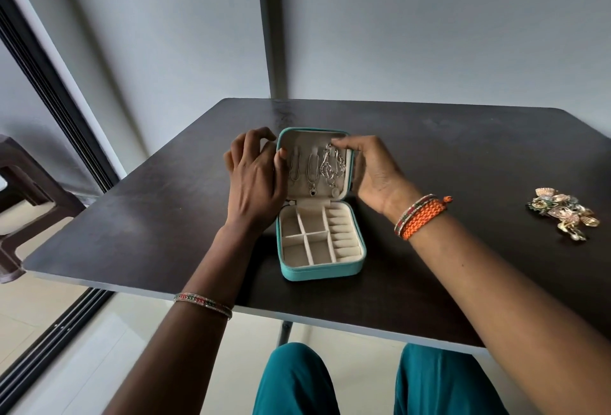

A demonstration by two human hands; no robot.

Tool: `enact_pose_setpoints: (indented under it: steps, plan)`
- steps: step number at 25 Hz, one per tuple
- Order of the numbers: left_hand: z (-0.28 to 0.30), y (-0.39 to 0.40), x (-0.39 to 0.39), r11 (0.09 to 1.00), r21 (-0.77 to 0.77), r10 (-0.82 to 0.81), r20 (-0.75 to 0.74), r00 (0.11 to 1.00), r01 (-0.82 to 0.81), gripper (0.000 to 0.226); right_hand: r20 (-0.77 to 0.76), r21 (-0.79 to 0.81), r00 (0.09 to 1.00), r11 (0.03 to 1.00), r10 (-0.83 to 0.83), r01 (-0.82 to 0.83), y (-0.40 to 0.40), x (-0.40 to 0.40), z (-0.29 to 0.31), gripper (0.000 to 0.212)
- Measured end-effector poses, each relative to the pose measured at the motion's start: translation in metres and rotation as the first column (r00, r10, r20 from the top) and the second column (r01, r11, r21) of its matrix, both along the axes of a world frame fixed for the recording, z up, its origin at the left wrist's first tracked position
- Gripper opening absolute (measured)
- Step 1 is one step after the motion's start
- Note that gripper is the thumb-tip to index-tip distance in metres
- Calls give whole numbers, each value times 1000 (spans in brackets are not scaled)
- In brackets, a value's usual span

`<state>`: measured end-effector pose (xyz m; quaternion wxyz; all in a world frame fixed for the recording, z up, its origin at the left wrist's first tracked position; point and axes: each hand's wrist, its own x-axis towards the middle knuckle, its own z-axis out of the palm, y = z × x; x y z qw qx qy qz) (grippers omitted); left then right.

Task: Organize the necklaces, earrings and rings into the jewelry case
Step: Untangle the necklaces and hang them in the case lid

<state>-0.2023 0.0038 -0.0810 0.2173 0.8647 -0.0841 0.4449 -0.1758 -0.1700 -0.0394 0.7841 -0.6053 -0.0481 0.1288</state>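
A teal jewelry case [322, 273] lies open on the dark table [463, 150], its lid upright. Three silver necklaces [331, 166] hang inside the lid. The cream compartments and ring rolls in the base hold nothing. My left hand [256, 180] grips the lid's left edge, thumb on the inner lining. My right hand [373, 170] holds the lid's right side, its fingertips pinching the top of the rightmost chain. A pile of gold-toned earrings and rings [563, 213] sits far right on the table.
A brown plastic chair [23, 203] stands left of the table beside a sliding door frame [56, 107]. A grey wall rises behind the table. My knees in teal trousers [297, 381] are under the front edge.
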Motion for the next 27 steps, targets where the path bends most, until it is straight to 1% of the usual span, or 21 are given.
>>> enact_pose_setpoints:
  steps: [1, 2, 3, 5, 8, 11, 12, 14, 15, 17, 19, 21, 23, 25, 27]
  plan:
    - [2, 0, -3, 999, -1, 41, 46, 998, -41, 42, 123, -42, 992, 998, -41, 46, 3, -1, 1, 11]
    - [4, -1, -5, 997, -7, 83, 90, 992, -83, 41, 227, -54, 972, 996, -58, 72, 6, -4, 2, 6]
    - [5, -1, -6, 992, -16, 122, 124, 985, -121, 41, 285, -54, 957, 996, -59, 77, 9, -6, 3, 7]
    - [6, -2, -7, 984, -22, 177, 148, 973, -176, 42, 335, -75, 941, 993, -58, 88, 13, -9, 3, 15]
    - [3, 0, -3, 979, -28, 202, 94, 975, -200, 40, 386, -147, 921, 982, -52, 118, 11, -9, -2, 20]
    - [-1, 2, 0, 979, -17, 203, 32, 979, -202, 40, 366, -260, 931, 960, -5, 107, 9, -7, -8, 37]
    - [-2, 2, 1, 980, -10, 198, 23, 980, -198, 40, 360, -287, 933, 953, 8, 103, 8, -6, -10, 33]
    - [-2, 2, 1, 983, -5, 185, 10, 983, -185, 39, 350, -306, 937, 947, 18, 96, 9, -5, -13, 9]
    - [-2, 2, 2, 983, -4, 182, 3, 983, -182, 39, 330, -303, 944, 949, 16, 90, 9, -3, -15, 2]
    - [-3, 2, 2, 984, -3, 181, -11, 983, -181, 39, 282, -295, 959, 954, 23, 64, 10, -2, -19, 11]
    - [-4, 2, 3, 984, -8, 180, -22, 983, -181, 40, 240, -301, 968, 954, 68, 7, 10, -3, -18, 23]
    - [-4, 2, 4, 984, -24, 177, -37, 984, -177, 41, 209, -323, 972, 946, 108, -35, 9, -4, -17, 28]
    - [-5, 2, 4, 984, -41, 169, -47, 984, -171, 42, 177, -318, 981, 948, 79, -19, 9, -7, -13, 22]
    - [-4, 2, 4, 985, -47, 162, -46, 986, -164, 42, 157, -303, 987, 952, 15, 34, 10, -7, -13, 19]
    - [-4, 2, 4, 987, -44, 154, -39, 987, -156, 40, 171, -283, 985, 958, -6, 55, 13, -8, -13, 11]
